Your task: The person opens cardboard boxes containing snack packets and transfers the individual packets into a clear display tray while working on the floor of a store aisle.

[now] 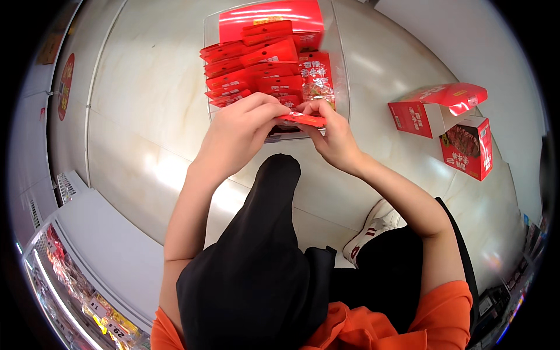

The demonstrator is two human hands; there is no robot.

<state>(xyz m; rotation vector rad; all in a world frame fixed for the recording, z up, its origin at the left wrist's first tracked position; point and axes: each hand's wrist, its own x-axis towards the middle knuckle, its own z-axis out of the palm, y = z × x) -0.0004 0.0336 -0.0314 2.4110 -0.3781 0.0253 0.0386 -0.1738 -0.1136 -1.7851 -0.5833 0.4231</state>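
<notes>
A red snack packet (pixel 303 119) is pinched between my two hands at the near edge of a clear plastic bin (pixel 344 70). My left hand (pixel 242 131) has its fingers closed on the packet's left end. My right hand (pixel 333 137) grips the right end between thumb and fingers. Beyond them, rows of similar red packets (pixel 271 52) stand on edge in the bin. One packet (pixel 318 73) at the right lies with its printed front and clear window facing up. A large red box (pixel 280 17) fills the bin's far end.
An open red display carton (pixel 417 119) and another red carton (pixel 466 146) with a food picture rest on the pale tiled floor (pixel 157 105) to the right. A white cabinet with packaged goods (pixel 105 291) stands at lower left. My shoe (pixel 373 230) is below my right forearm.
</notes>
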